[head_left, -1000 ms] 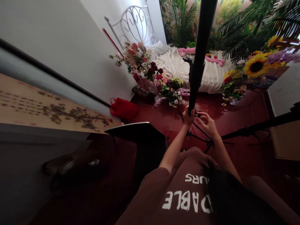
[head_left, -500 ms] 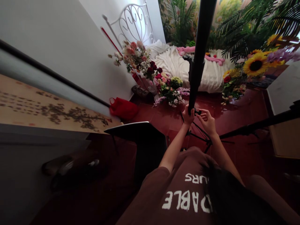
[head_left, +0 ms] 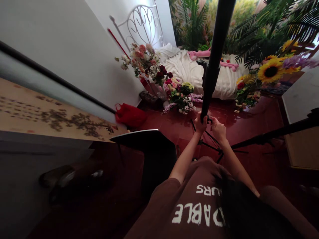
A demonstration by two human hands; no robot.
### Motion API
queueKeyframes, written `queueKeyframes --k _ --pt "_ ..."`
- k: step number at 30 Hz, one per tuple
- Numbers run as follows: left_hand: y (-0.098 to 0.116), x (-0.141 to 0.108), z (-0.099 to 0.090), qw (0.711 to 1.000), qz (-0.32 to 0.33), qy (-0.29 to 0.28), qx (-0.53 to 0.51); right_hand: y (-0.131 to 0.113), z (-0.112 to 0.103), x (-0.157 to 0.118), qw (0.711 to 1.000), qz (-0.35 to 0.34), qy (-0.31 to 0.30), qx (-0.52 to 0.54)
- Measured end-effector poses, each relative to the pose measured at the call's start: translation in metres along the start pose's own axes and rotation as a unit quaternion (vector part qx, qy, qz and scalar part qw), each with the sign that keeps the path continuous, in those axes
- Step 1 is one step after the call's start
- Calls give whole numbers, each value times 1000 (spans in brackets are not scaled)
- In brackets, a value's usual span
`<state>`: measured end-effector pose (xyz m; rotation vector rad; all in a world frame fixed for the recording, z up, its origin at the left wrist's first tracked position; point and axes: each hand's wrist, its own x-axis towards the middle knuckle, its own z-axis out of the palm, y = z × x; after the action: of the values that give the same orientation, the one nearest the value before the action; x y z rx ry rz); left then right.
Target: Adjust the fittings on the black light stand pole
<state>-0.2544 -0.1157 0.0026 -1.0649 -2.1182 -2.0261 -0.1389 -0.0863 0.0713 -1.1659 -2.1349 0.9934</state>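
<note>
A black light stand (head_left: 211, 73) rises in front of me, its upper pole leaning slightly to the right. My left hand (head_left: 200, 123) is wrapped round the lower part of the pole. On the pole's right side sits a small black knob (head_left: 209, 119). My right hand (head_left: 219, 129) is closed at this knob, thumb and fingers pinched on it. The stand's thin legs (head_left: 210, 146) spread over the floor below my hands.
A black chair (head_left: 159, 156) stands at left, near a red bag (head_left: 130, 115). Flower bunches (head_left: 180, 93) and a cream-draped bed (head_left: 184, 71) lie ahead. Sunflowers (head_left: 271, 71) stand at right. Another black pole (head_left: 274, 133) slants in from the right.
My right hand's fingers, spread a little before, have curled in and closed at the knob. The upper end of the pole has tilted slightly to the right. My left hand stays on the pole.
</note>
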Motion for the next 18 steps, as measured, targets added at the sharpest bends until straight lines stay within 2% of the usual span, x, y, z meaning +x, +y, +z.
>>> queueKeyframes --k 5,11,15,18 --pt "4 -1 -1 999 7 -18 -36 0 0 12 994 65 -57 66" --pt "3 -3 0 1000 7 -11 -25 -1 1 19 984 95 -71 134" --pt "-1 -2 0 1000 10 -11 -18 -2 1 13 961 118 -108 227" --pt "2 -3 0 999 5 -21 -27 8 0 6 938 140 -131 287"
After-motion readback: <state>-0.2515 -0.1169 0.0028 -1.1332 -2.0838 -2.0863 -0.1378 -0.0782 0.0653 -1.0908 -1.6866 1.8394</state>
